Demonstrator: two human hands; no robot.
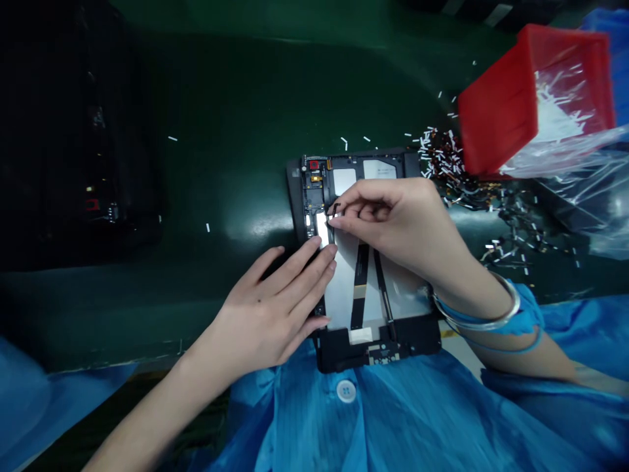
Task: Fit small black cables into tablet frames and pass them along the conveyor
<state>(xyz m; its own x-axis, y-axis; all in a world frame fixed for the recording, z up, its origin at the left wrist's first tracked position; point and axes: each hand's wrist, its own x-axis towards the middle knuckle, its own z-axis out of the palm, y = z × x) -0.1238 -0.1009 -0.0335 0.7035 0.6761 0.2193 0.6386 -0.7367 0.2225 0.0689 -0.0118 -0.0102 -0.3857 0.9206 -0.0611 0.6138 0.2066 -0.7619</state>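
Note:
An opened tablet (339,288) lies at the table's front edge, its bare metal back and dark ribbon cables (361,278) showing. My left hand (280,308) rests flat over its left edge, fingers stretched out and holding nothing. Above the upper left part of the tablet, my right hand (393,213) pinches a small black cable (336,208) between thumb and index finger; its other fingers are curled. Close to those fingertips is a bright white strip (322,228) on the tablet. The right hand and wrist cover part of the tablet's right side.
A tilted red bin (496,108) with a plastic bag (565,144) stands at the right. Beside it lies a heap of small cables and white-tipped parts (445,154). Dark tablet-like units (98,151) are at the left. Small white strips (172,138) are scattered on the green mat (236,98).

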